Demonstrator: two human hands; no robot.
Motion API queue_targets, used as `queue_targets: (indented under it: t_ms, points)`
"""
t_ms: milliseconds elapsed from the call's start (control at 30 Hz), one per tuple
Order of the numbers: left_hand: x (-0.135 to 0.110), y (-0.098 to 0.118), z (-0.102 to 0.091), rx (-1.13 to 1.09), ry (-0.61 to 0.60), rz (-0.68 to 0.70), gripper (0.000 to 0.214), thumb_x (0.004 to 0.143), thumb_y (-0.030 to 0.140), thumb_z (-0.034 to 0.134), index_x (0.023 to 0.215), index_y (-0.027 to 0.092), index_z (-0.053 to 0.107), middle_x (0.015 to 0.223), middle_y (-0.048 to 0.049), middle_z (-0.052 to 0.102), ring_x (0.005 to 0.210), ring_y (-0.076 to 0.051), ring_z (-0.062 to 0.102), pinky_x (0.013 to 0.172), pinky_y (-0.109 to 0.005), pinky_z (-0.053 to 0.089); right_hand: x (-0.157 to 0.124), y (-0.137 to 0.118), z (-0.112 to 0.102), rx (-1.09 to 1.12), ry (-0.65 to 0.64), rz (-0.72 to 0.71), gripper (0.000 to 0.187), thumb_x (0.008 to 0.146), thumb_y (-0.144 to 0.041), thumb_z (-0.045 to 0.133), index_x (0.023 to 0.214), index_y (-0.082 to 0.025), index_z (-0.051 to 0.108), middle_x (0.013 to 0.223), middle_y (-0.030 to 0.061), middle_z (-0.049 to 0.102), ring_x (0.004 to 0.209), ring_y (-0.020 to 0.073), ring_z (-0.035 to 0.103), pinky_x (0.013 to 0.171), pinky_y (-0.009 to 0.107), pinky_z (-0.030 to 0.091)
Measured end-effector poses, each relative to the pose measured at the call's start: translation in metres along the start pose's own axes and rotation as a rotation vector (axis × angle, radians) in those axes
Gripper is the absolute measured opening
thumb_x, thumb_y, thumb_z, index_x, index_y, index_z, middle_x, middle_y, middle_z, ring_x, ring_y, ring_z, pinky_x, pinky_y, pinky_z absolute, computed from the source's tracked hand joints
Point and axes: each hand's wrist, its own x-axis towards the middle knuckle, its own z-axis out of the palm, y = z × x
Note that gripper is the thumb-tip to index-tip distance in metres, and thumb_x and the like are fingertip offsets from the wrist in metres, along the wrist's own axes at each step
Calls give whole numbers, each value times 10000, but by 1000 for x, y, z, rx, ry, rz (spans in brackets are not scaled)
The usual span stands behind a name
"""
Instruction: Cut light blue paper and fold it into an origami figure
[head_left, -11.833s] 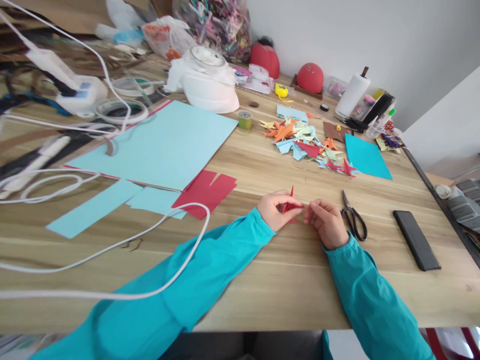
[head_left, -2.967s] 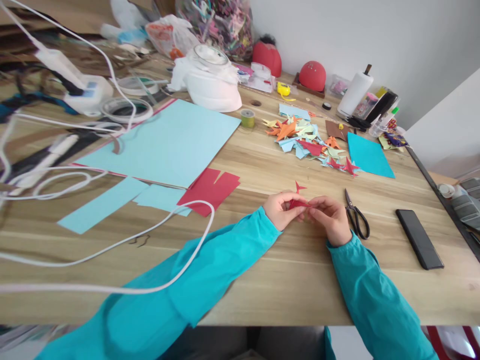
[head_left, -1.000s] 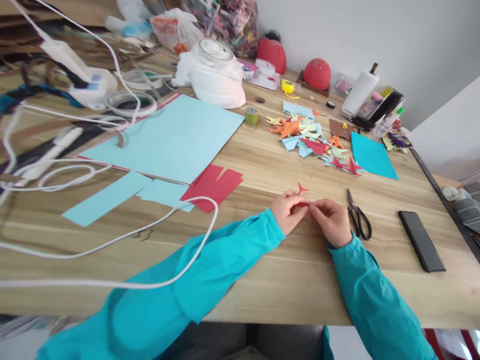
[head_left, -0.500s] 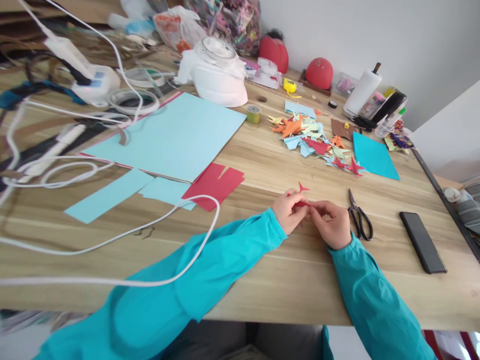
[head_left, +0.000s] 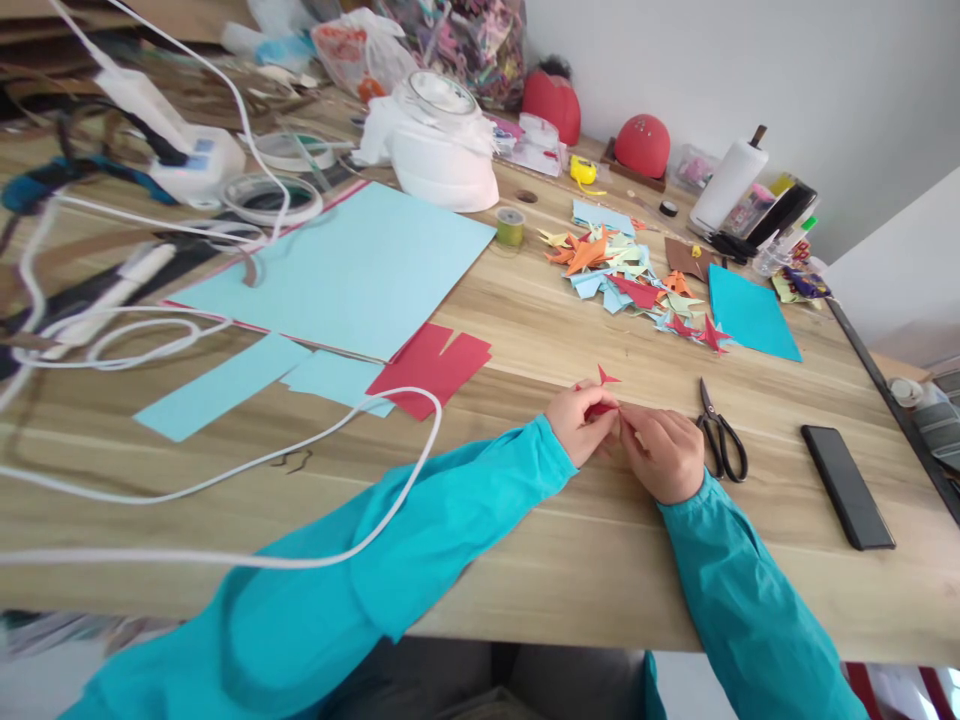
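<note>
Between my two hands is a small folded red paper piece [head_left: 601, 408], mostly covered by fingers. My left hand [head_left: 579, 424] is closed around it, and a pointed red tip shows above the knuckles. With thumb and forefinger, my right hand [head_left: 663, 452] pinches the paper's right end. Black-handled scissors [head_left: 718, 432] lie just right of my right hand. Cut red paper [head_left: 431, 372] rests to the left, beside light blue strips [head_left: 223, 387]. Beyond my hands sits a pile of folded paper shapes [head_left: 636, 292] in orange, blue, yellow and red.
A large light blue sheet [head_left: 345, 275] lies at left. A white cable [head_left: 330, 560] loops over the table near my left sleeve. A black phone [head_left: 847, 487] is at right, a turquoise sheet [head_left: 752, 312] behind. Farther back stand a thread spool [head_left: 510, 228] and a white cloth-covered object [head_left: 442, 160].
My right fingers have curled further in at the paper's end, turning the back of the hand upward. My left hand keeps its hold. The view has shifted slightly.
</note>
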Motion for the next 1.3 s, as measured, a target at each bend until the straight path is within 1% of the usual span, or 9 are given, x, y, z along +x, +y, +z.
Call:
queue_targets:
  t_ms: [167, 333, 467, 533, 600, 733, 833, 1000, 1300]
  points:
    - [1, -1, 0, 45, 25, 70, 89, 755, 219, 571, 734, 138, 603, 714, -7, 558, 543, -103, 593, 482, -218, 517, 2, 0, -9, -132, -146, -147, 113, 866, -140, 548, 859, -183, 653, 755, 47, 718, 676, 149, 630, 613, 286, 411]
    - [1, -1, -1, 84, 12, 109, 123, 775, 244, 562, 732, 136, 598, 707, -2, 533, 515, -94, 584, 453, -205, 497, 3, -2, -12, -52, -312, -7, 208, 917, -187, 457, 850, -212, 653, 765, 59, 705, 703, 149, 628, 633, 295, 393]
    - [3, -1, -3, 202, 30, 230, 85, 765, 171, 554, 707, 144, 610, 684, -14, 547, 611, -117, 593, 569, -234, 528, 2, -4, -11, 54, -294, 110, 192, 893, -216, 492, 789, -215, 654, 728, 60, 695, 664, 150, 621, 645, 289, 410]
    - [3, 0, -3, 215, 40, 248, 78, 758, 154, 551, 719, 142, 618, 700, -26, 561, 651, -130, 595, 610, -255, 538, 2, -7, -10, 129, -232, 225, 155, 863, -240, 523, 802, -208, 662, 717, 62, 695, 658, 161, 623, 652, 292, 433]
    - [2, 2, -3, 182, 46, 224, 78, 765, 172, 551, 744, 140, 619, 734, -31, 557, 641, -126, 590, 583, -252, 539, 3, -8, -9, 286, -168, 444, 148, 835, -277, 542, 817, -195, 664, 706, 61, 692, 642, 167, 623, 641, 294, 463]
    - [-2, 6, -2, 64, 0, 135, 133, 795, 246, 534, 794, 136, 609, 800, -24, 504, 527, -91, 553, 396, -204, 482, 8, -6, -6, 868, -154, 1030, 226, 756, -382, 592, 666, -179, 631, 577, 35, 655, 488, 144, 582, 471, 256, 456]
    - [-3, 8, -2, 133, 5, 193, 129, 789, 229, 535, 799, 138, 626, 818, -39, 519, 583, -109, 561, 415, -207, 488, 13, -2, -5, 1214, -193, 1277, 232, 661, -394, 659, 621, -168, 624, 522, 16, 638, 404, 116, 545, 372, 210, 398]
    - [-2, 8, -4, 306, 44, 361, 113, 790, 171, 538, 776, 159, 650, 790, -51, 596, 728, -148, 581, 645, -267, 527, 16, -3, -8, 1384, -281, 1412, 221, 614, -360, 724, 610, -154, 642, 505, 5, 637, 377, 87, 535, 346, 166, 381]
    - [-4, 9, -4, 343, 51, 383, 134, 805, 184, 527, 785, 165, 658, 835, -57, 601, 745, -146, 592, 644, -257, 516, 11, 1, -6, 1418, -277, 1427, 188, 635, -330, 729, 643, -151, 672, 495, -4, 631, 379, 87, 540, 355, 169, 397]
